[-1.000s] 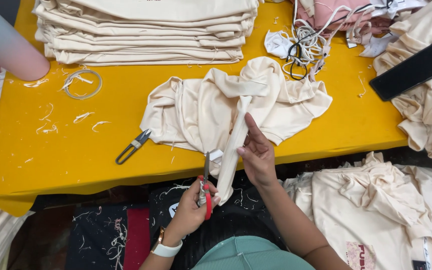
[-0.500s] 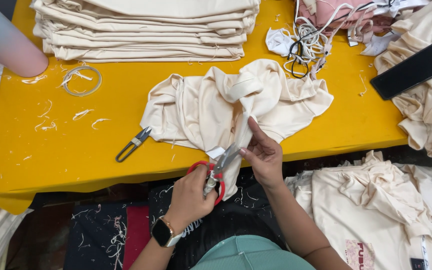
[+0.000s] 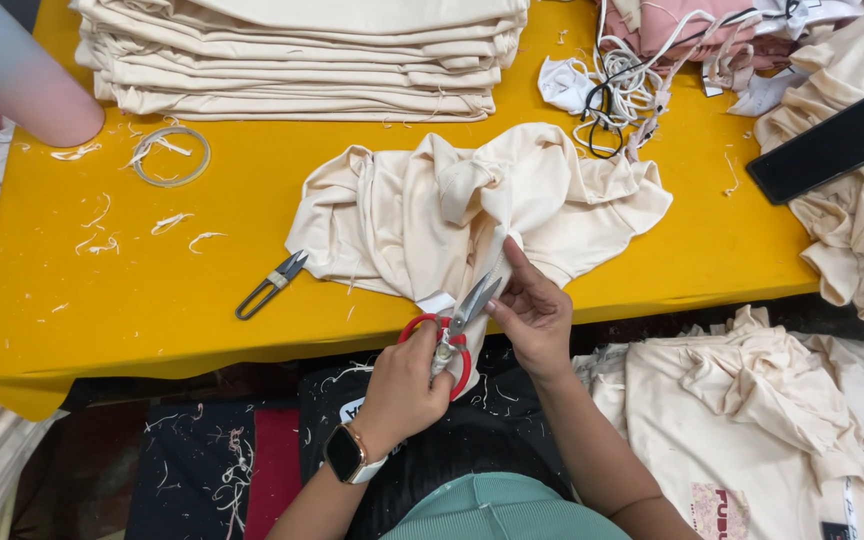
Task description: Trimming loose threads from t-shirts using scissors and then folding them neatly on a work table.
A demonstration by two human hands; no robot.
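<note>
Two hands working at the near edge of a yellow table (image 3: 102, 300): left hand (image 3: 407, 385) closing round red-handled scissors (image 3: 452, 330), blades parted and pointing up at a cream garment (image 3: 472, 215) lying crumpled mid-table; right hand (image 3: 532, 315) pinching a fold of that cloth beside the blades. Trimming, seemingly, at the hem; next calling for the blades meeting exactly on the loose bit while keeping the fabric taut. Hiding behind fingers and folds: the exact thing being cut. Lying idle nearby: thread snips (image 3: 270, 284).
</note>
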